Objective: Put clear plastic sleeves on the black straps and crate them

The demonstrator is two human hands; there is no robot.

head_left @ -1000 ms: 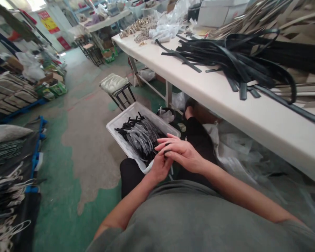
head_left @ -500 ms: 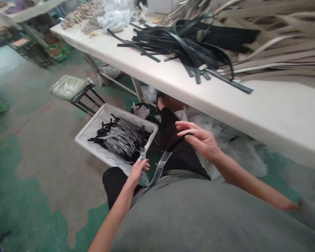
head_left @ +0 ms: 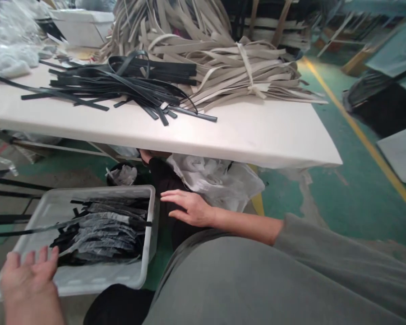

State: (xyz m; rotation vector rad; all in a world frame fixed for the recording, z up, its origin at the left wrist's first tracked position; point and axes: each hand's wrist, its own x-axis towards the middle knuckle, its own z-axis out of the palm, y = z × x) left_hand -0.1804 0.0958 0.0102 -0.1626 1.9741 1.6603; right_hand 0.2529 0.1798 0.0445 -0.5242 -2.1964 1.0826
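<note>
My left hand (head_left: 30,273) is palm up with its fingers apart, over the near left corner of a white plastic bin (head_left: 88,282), and nothing is in it. Inside the bin lies a pile of black straps (head_left: 104,237), their middles covered in clear plastic. One wrapped black strap (head_left: 115,218) lies across the top of the pile, its left end reaching out past the bin's left side. My right hand (head_left: 189,207) is held over my leg, just right of the bin, with fingers stretched out and nothing in them.
A white table (head_left: 257,135) runs across the front, bearing loose black straps (head_left: 131,85) and a tied bundle of beige straps (head_left: 230,67). Beneath it are a white plastic sack (head_left: 216,180) and a small dark bucket (head_left: 122,175). Black stool legs (head_left: 16,194) stand left of the bin.
The wrapped strap has left my left hand and now lies on the pile in the bin. Both hands have opened and moved apart. My view has turned to the right.
</note>
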